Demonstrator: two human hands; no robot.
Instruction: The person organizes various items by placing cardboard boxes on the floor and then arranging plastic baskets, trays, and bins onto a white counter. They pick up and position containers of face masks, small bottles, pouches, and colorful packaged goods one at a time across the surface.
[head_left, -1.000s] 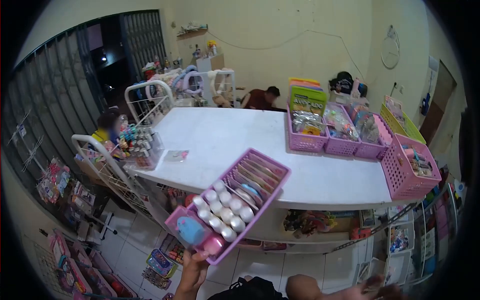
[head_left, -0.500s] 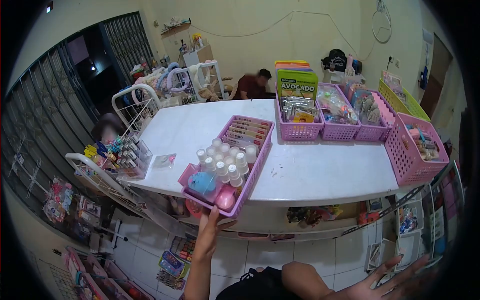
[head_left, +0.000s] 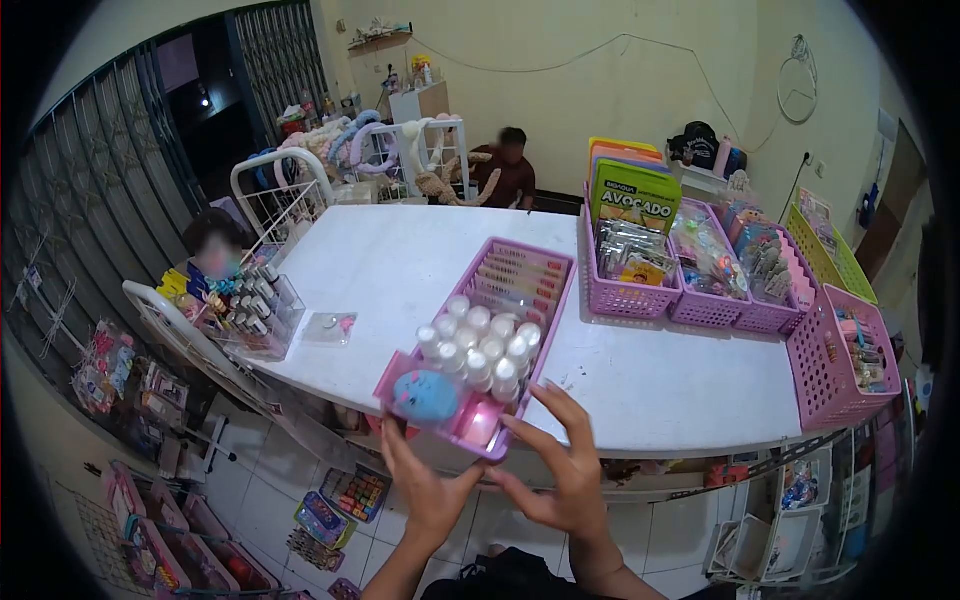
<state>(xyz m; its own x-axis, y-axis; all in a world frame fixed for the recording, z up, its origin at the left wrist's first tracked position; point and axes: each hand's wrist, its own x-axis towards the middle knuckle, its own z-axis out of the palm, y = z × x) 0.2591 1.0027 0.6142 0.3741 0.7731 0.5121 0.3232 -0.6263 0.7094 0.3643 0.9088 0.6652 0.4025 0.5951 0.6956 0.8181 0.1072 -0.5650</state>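
Observation:
A purple plastic basket [head_left: 553, 330] lies at a slant on the white table, its near end at the front edge. It holds a row of flat COMBO boxes [head_left: 520, 272], several white-capped bottles [head_left: 478, 368], a blue rounded item [head_left: 426, 396] and a shiny pink item [head_left: 482, 424]. My left hand [head_left: 430, 500] is at the basket's near left corner, fingers stretched up along the wall and thumb spread to the right. At the near right corner, my right hand [head_left: 560, 470] is open, fingers spread, with fingertips right at the basket's side.
The white table [head_left: 400, 250] carries more purple baskets [head_left: 630, 295] at right, one with green AVOCADO packs [head_left: 637, 195]. At left are a clear bottle stand [head_left: 265, 320] and a small plastic packet [head_left: 330, 328]. One person [head_left: 510, 170] is behind the table, another person [head_left: 218, 245] at left.
My right hand has come from the lower right up to the basket's near right corner. My left hand stays at the near end, now with its thumb spread. The view has shifted.

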